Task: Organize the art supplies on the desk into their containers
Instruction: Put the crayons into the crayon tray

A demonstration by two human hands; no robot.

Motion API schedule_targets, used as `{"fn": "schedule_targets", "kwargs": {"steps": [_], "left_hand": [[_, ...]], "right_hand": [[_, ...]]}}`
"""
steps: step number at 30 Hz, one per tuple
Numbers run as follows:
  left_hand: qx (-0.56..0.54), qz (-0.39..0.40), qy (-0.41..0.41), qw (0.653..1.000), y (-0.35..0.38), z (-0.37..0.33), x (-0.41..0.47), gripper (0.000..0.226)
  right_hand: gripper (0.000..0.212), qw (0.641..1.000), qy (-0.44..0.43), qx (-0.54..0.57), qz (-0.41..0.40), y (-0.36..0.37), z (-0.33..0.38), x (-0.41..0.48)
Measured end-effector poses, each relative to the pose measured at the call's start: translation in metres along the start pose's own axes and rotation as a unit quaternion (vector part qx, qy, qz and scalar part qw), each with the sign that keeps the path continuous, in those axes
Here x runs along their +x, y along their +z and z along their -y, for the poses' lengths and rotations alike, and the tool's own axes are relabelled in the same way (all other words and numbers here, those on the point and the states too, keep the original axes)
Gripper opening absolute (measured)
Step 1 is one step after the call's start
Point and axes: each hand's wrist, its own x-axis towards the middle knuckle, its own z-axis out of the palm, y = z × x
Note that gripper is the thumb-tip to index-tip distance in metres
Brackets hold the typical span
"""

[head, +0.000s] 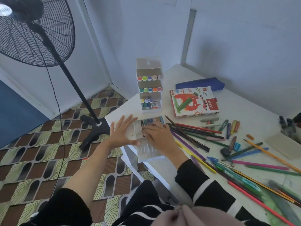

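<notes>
The right hand (156, 134) lies flat, fingers spread, on the pastel sticks in the white plastic ridged pastel tray (149, 139), pressing them into their grooves rather than gripping anything. The left hand (121, 132) is open wide, fingers fanned, at the tray's outer edge near the corner of the white surface (254, 111), its thumb touching the tray's side; it holds nothing and seems to steady the tray.

The step in hand looks like filling this tray: sticks sit in the far grooves, while the grooves nearer the body show bare.

Just beyond the right hand's fingertips lies a heap of long coloured pencils (192, 132), and further out to that side loose oil pastel sticks (228, 126) lie scattered, well apart from the tray. Ahead of the hands stands the tiered white cardboard marker stand (149, 88) with coloured caps in rows, and beside it the printed oil pastels box (193, 101), with a flat blue pencil case (200, 84) behind.

The next move probably calls for the right hand to lift off, reach for a loose pastel and lay it in a free groove while the left keeps the tray from sliding off the edge.
</notes>
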Motion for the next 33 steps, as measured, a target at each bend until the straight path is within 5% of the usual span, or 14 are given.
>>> {"fn": "schedule_targets", "kwargs": {"steps": [7, 14, 22, 28, 33], "left_hand": [[0.002, -0.016, 0.010, 1.000, 0.003, 0.005, 0.002, 0.121], [-0.001, -0.018, 0.007, 1.000, 0.003, 0.002, 0.001, 0.121], [-0.002, -0.026, 0.011, 1.000, 0.004, 0.002, 0.000, 0.125], [-0.003, -0.028, 0.010, 1.000, 0.004, 0.003, 0.001, 0.121], [0.004, -0.026, 0.004, 1.000, 0.006, 0.006, 0.003, 0.120]], "right_hand": [[0.028, 0.980, 0.172, 0.033, -0.096, -0.041, -0.082, -0.030], [0.027, 0.918, 0.385, -0.090, 0.009, -0.085, -0.149, -0.037], [0.014, 0.912, 0.361, -0.155, 0.120, -0.092, -0.168, -0.026], [0.010, 0.922, 0.343, -0.163, 0.074, -0.084, -0.170, -0.037], [0.009, 0.941, 0.333, -0.034, -0.053, -0.082, -0.148, -0.040]]}}
